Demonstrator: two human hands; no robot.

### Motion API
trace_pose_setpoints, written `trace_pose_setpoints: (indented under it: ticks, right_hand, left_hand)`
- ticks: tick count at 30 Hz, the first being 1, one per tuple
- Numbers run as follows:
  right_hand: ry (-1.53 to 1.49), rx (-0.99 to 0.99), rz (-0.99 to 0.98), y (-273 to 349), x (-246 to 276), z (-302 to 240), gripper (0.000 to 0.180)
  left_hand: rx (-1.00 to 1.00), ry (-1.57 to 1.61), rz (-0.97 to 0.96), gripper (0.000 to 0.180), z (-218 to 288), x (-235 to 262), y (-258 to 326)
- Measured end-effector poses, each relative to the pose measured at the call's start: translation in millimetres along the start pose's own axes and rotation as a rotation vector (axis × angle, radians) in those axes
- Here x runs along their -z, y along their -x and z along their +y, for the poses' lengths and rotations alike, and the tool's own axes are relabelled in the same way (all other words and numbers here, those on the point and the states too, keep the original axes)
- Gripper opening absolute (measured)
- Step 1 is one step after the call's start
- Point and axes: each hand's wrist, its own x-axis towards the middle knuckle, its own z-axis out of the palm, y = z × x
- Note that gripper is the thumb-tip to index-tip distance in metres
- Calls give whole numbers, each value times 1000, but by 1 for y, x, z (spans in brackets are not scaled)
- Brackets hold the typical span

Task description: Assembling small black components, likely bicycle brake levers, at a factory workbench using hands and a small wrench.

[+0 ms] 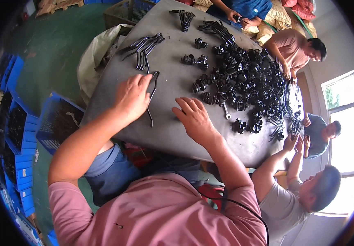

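A bent black rod (154, 88) is on the grey table (169, 135), right beside my left hand (132, 97). The fingertips and thumb of that hand reach its edge, spread apart rather than wrapped round it; whether they touch it I cannot tell. Farther off is a bunch of similar bent black rods (145, 48). Over the bare tabletop, my right hand (195, 118) is open and holds nothing, its fingers loosely bent. To its right lie a heap of black clamp-like parts (242, 78) and a metal wrench (227, 111).
More black rods (184, 19) lie at the table's far end. Left of the table stand a white sack (97, 51), a blue crate (47, 123) and several blue bins (21, 164). Co-workers line the right and far sides, including a person in grey (279, 201) close by.
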Motion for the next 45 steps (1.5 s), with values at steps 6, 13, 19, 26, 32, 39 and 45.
trace_pose_setpoints:
  ticks: [6,13,19,26,32,39,45]
  right_hand:
    - [176,-183,-69,-2,-2,-12,44]
    - [199,-242,-174,12,-3,-30,44]
    - [-389,-562,181,39,1,-25,27]
    - [-225,-593,120,58,-40,-25,14]
    - [-545,-753,136,45,-37,-25,24]
    - [-674,-632,101,37,-17,-12,24]
    - [-525,-429,87,49,-21,-5,16]
  left_hand:
    - [-163,352,-33,78,48,-14,3]
    - [-96,524,-462,87,71,-27,19]
    - [-132,297,-393,75,67,-35,27]
    - [-191,300,-302,52,68,-49,23]
    - [-161,452,-235,39,65,-50,20]
    - [-195,479,-165,39,64,-48,15]
    - [-256,583,-301,41,55,-51,7]
